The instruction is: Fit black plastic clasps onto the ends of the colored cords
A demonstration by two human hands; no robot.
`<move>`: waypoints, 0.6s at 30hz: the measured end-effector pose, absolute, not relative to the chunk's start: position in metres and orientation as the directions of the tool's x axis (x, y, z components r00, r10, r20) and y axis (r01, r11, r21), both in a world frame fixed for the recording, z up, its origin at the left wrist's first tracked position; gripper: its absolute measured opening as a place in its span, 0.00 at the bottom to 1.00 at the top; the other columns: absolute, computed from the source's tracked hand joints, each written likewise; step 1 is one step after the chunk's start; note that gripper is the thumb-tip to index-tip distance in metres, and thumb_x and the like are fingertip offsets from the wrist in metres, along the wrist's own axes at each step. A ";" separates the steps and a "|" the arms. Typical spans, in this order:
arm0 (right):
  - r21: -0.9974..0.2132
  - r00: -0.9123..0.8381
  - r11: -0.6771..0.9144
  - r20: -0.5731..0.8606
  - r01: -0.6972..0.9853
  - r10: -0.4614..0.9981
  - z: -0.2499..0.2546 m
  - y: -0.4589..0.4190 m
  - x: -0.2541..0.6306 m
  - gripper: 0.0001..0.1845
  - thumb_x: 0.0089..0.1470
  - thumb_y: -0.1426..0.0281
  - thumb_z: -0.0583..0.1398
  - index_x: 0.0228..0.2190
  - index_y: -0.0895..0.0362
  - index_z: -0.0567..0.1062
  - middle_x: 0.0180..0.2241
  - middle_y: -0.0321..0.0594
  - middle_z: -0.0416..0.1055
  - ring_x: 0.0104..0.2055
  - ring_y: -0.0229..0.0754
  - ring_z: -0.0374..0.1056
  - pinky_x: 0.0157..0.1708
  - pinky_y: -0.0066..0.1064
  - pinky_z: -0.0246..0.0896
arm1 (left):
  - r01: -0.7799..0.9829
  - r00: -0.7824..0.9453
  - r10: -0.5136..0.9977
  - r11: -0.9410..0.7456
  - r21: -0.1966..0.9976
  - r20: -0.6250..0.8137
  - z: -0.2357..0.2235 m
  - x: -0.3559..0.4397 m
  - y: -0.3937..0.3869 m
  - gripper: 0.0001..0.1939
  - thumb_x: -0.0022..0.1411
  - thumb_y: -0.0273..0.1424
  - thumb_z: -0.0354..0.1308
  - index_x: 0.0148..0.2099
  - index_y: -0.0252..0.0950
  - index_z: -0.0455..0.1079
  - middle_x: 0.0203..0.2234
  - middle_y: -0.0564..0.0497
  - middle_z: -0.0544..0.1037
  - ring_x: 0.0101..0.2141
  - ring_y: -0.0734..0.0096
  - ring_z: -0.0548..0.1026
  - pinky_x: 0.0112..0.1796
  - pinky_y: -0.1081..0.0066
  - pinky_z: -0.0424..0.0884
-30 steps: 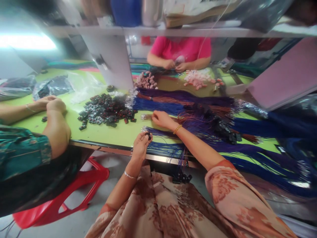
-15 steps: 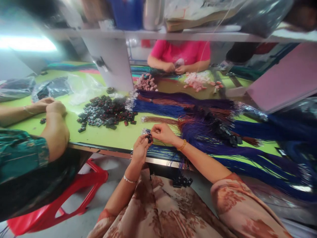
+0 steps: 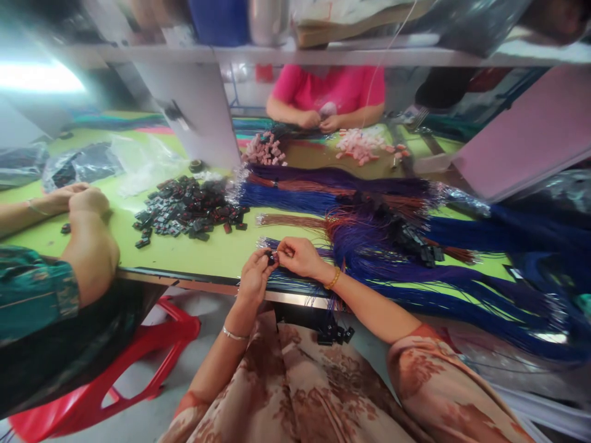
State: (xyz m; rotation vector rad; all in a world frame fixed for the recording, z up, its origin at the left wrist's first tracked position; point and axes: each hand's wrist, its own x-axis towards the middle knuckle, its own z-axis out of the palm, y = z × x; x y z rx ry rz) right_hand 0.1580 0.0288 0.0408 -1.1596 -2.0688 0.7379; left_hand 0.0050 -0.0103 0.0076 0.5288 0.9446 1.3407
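Note:
Between the thumb and fingers of my left hand (image 3: 253, 278) is a small black plastic connector housing (image 3: 271, 258), held above the front edge of the table. My right hand (image 3: 302, 256) is closed in a pinch right against the housing; what its fingertips grip is too small to make out. Blue wires (image 3: 295, 282) lie under and beside both hands. Just behind them is a bundle of brown wires (image 3: 290, 220) with bare metal ends. Several black housings (image 3: 335, 333) hang on wires below the table edge, in front of my lap.
A heap of black connector housings (image 3: 184, 206) lies left of the wires. Long blue and purple wire bundles (image 3: 369, 246) spread to the right. A co-worker's arms (image 3: 90, 227) rest on the table at left; another person (image 3: 325, 92) sits opposite, near pink housings (image 3: 360, 144). A shelf (image 3: 295, 55) crosses above.
The view has shifted slightly, so most things sit further left and a little higher. My right-hand fingertips still meet the housing in my left hand, which is turned a little differently.

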 end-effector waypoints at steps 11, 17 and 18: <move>-0.486 -0.564 0.615 0.266 0.622 0.781 0.038 0.024 0.158 0.06 0.54 0.72 0.55 0.30 0.59 0.72 0.29 0.41 0.72 0.29 0.38 0.63 0.30 0.28 0.51 | -0.528 -0.056 0.950 0.233 0.817 -0.307 0.010 0.008 -0.013 0.16 0.45 0.30 0.70 0.38 0.34 0.72 0.30 0.51 0.78 0.32 0.76 0.76 0.40 0.72 0.73; -0.550 -0.546 0.570 0.229 0.610 0.806 0.040 0.024 0.161 0.06 0.54 0.72 0.55 0.30 0.59 0.72 0.27 0.39 0.72 0.27 0.37 0.63 0.29 0.27 0.51 | -0.543 -0.067 0.943 0.240 0.805 -0.327 0.014 0.008 -0.013 0.20 0.40 0.32 0.72 0.37 0.33 0.72 0.30 0.51 0.79 0.31 0.74 0.76 0.40 0.71 0.73; -0.544 -0.541 0.565 0.224 0.621 0.810 0.040 0.024 0.160 0.06 0.53 0.73 0.55 0.29 0.59 0.72 0.27 0.39 0.72 0.27 0.37 0.62 0.29 0.27 0.50 | -0.534 -0.063 0.943 0.244 0.810 -0.326 0.013 0.008 -0.013 0.20 0.40 0.32 0.72 0.37 0.33 0.72 0.30 0.51 0.79 0.31 0.74 0.76 0.39 0.71 0.73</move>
